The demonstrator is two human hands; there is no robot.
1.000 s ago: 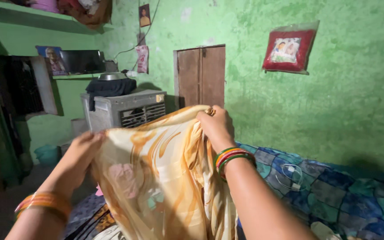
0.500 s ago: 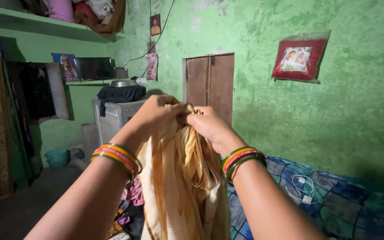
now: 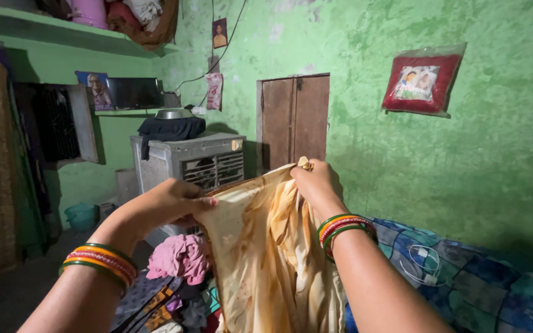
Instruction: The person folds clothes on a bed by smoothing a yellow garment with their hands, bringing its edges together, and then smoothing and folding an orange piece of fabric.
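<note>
I hold up a cream cloth with orange swirls (image 3: 272, 259) by its top edge; it hangs down between my arms. My left hand (image 3: 168, 200) pinches the left end of that edge. My right hand (image 3: 314, 182) grips the right end, slightly higher, in front of the brown wooden door (image 3: 293, 120). Both wrists wear stacked orange, red and green bangles. The cloth's lower part runs out of the bottom of the view.
A pile of clothes with a pink garment (image 3: 180, 258) lies below my left hand. A blue patchwork bedcover (image 3: 464, 277) with a white cable is on the right. A grey air cooler (image 3: 186, 163) stands against the green wall behind.
The cloth was spread wide a second ago, then my hands met and bunched it. Now my left hand has drawn left again, stretching the top edge out.
</note>
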